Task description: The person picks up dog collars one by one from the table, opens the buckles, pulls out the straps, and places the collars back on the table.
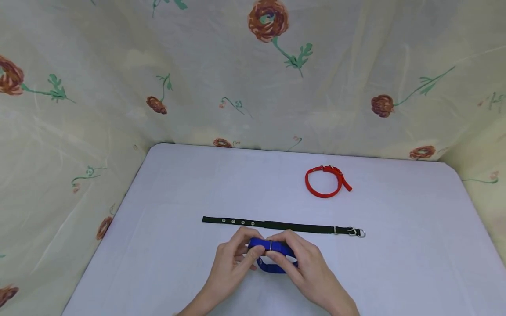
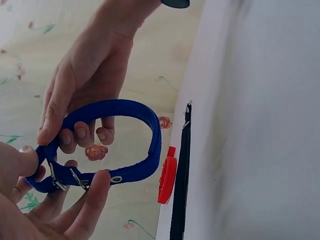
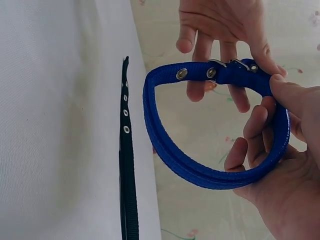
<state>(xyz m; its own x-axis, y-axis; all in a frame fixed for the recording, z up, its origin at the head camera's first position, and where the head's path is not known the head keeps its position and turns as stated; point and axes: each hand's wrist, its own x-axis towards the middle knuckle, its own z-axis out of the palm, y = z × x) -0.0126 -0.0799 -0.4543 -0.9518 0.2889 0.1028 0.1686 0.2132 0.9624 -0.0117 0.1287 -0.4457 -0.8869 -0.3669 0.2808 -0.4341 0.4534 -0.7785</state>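
Note:
My left hand (image 1: pixel 227 267) and right hand (image 1: pixel 316 270) hold a blue collar (image 1: pixel 276 268) near the front of the table, bent into a loop. The thumb and fingers of each pinch its band close together, beside a metal keeper. In the left wrist view, the collar's buckle (image 2: pixel 56 176) lies by my left fingers, with a metal eyelet (image 2: pixel 116 179) along the strap. From the right wrist, the strap overlaps itself at the buckle (image 3: pixel 240 64), and my right fingers curl round the band at the right.
Just beyond my hands, a black collar (image 1: pixel 300 228) lies stretched out flat, eyelets to the left and buckle to the right. Farther back, a red collar (image 1: pixel 323 195) lies closed in a ring. Flowered cloth (image 1: pixel 197 66) surrounds the white table (image 1: pixel 170 184) at the back and sides.

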